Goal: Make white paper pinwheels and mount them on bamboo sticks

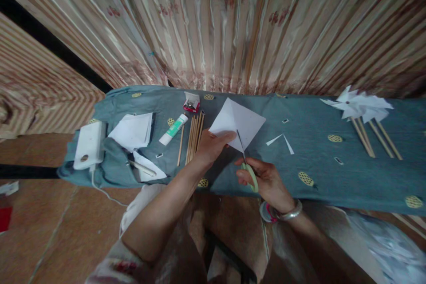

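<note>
Two bare hands worked apart from each other over a long table (316,120) covered in blue-green cloth with yellow pineapple prints. The left hand (214,145) gripped a square white paper sheet (244,117) by its near-left edge; the sheet, marked by a crease, was above the table's middle stretch, one corner pointing to the far edge. The right hand (264,178), by the near edge, was closed around the pale green handles of metal scissors (253,179), their blades at the sheet's near corner; I could not tell how far these were parted. Two thin white paper slivers (289,144) lay right of the sheet, and slim light-brown wooden sticks (193,135) left of it, beside a white-and-green tube (173,129). A small red-and-white open box (191,104) sat near the far edge; well to the right along that edge lay white paper pinwheels (349,104)
</note>
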A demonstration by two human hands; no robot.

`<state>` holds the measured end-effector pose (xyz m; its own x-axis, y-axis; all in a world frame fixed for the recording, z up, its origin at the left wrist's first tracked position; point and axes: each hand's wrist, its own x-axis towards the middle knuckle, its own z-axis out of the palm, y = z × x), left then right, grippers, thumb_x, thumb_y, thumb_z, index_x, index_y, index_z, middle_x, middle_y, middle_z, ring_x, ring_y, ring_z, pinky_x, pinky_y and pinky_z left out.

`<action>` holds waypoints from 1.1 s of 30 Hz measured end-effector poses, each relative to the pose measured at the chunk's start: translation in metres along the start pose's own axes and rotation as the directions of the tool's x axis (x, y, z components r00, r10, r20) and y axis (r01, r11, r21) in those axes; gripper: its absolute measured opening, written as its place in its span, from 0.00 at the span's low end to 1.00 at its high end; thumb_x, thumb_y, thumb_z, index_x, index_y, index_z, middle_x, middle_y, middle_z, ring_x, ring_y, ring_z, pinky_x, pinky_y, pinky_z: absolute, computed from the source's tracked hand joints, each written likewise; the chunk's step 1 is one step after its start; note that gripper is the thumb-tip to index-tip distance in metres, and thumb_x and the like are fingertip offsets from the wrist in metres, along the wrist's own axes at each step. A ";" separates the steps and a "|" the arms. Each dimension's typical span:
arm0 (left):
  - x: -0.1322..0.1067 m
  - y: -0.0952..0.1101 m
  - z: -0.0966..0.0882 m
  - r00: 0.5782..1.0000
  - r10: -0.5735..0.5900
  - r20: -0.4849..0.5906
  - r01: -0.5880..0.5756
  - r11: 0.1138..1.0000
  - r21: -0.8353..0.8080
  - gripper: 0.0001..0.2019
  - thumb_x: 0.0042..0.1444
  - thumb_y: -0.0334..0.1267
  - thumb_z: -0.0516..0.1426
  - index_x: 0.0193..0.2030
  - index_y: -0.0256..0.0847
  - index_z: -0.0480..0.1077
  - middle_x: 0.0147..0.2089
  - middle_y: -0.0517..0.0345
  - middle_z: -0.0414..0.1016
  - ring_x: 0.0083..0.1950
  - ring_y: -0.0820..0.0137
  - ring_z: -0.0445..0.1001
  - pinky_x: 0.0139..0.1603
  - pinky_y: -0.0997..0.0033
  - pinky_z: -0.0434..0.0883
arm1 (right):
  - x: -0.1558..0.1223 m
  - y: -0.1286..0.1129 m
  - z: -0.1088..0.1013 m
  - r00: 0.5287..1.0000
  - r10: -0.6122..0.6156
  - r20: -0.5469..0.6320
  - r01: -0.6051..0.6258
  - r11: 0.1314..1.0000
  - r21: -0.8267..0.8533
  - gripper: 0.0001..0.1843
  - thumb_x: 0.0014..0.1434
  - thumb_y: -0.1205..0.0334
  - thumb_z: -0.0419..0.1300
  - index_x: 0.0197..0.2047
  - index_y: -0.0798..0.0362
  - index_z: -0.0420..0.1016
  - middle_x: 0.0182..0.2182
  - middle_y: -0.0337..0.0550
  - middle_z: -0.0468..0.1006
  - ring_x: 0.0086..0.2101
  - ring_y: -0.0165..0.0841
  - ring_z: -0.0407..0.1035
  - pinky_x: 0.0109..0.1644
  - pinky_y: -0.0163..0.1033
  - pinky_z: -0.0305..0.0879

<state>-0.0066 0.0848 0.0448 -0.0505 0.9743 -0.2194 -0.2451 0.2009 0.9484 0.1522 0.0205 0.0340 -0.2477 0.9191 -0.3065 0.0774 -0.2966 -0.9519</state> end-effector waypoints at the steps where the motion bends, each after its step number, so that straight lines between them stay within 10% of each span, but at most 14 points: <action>1: 0.000 0.001 0.000 1.000 -0.003 0.003 0.003 1.000 -0.010 0.12 0.37 0.40 0.68 0.20 0.37 0.71 0.20 0.62 0.69 0.22 0.75 0.64 0.24 0.73 0.59 | 0.000 0.000 0.000 1.000 -0.004 0.000 0.004 1.000 -0.002 0.23 0.47 0.42 0.70 0.36 0.52 0.76 0.19 0.35 0.74 0.22 0.29 0.69 0.26 0.34 0.67; 26: 0.015 0.002 -0.009 0.992 0.080 -0.102 -0.091 0.990 -0.107 0.09 0.37 0.40 0.69 0.25 0.41 0.77 0.31 0.56 0.80 0.33 0.65 0.76 0.34 0.67 0.72 | -0.001 0.011 -0.020 0.974 0.086 0.208 -0.048 0.982 -0.181 0.22 0.50 0.44 0.69 0.39 0.53 0.76 0.22 0.33 0.71 0.24 0.26 0.63 0.27 0.32 0.59; 33: 0.008 0.001 -0.003 0.994 0.108 0.014 -0.107 0.992 -0.063 0.18 0.38 0.41 0.70 0.39 0.39 0.79 0.41 0.53 0.83 0.41 0.61 0.79 0.43 0.63 0.75 | 0.007 0.012 -0.048 0.973 -0.103 -0.207 0.094 0.994 -0.054 0.23 0.49 0.43 0.70 0.42 0.51 0.77 0.26 0.38 0.78 0.26 0.30 0.67 0.29 0.35 0.63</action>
<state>-0.0098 0.0929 0.0436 -0.0630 0.9916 -0.1128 -0.2991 0.0890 0.9501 0.1974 0.0362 0.0207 -0.0493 0.9784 -0.2006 0.1061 -0.1946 -0.9751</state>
